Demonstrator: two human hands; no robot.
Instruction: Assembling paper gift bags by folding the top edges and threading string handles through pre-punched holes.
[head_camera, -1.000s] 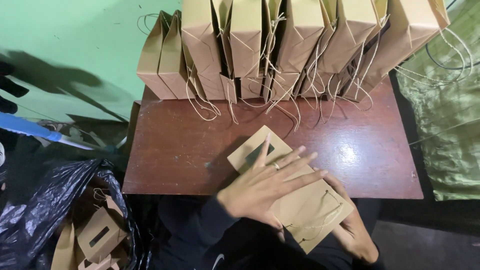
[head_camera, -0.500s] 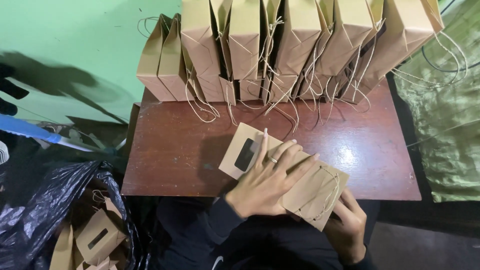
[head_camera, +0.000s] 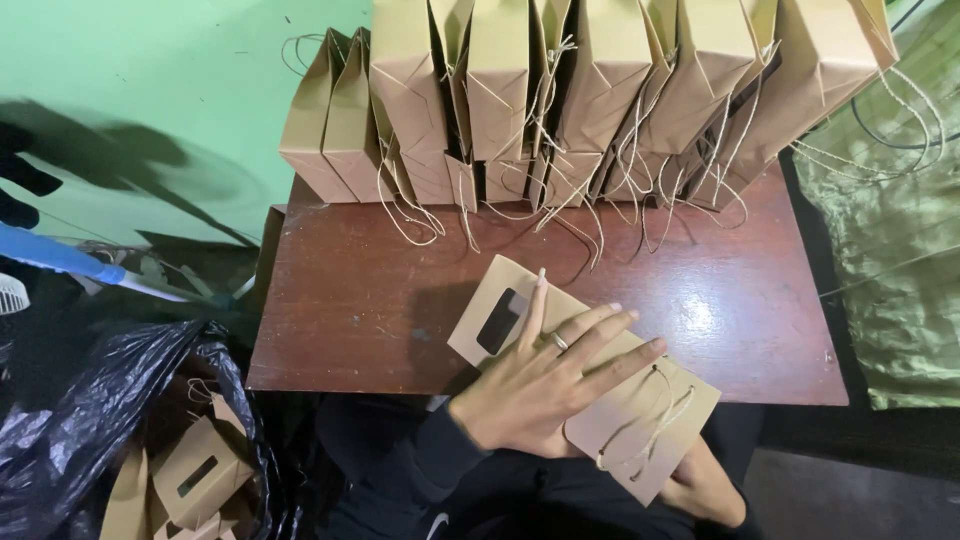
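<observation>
A flat brown paper bag (head_camera: 640, 415) with a dark window slot and string handles lies tilted over the near edge of the dark wooden table (head_camera: 360, 300). My left hand (head_camera: 545, 375) presses flat on top of it, fingers spread, a ring on one finger. My right hand (head_camera: 705, 485) is under the bag's lower right end, gripping it from below, mostly hidden by the bag.
A row of several upright brown paper bags (head_camera: 600, 90) with string handles stands along the table's far edge against a green wall. A black plastic sack (head_camera: 90, 420) at lower left holds more flat bags (head_camera: 195, 475). Green cloth (head_camera: 890, 270) lies at the right.
The flat bag has shifted toward the table and turned so its window slot shows. My left hand has spread flatter over it.
</observation>
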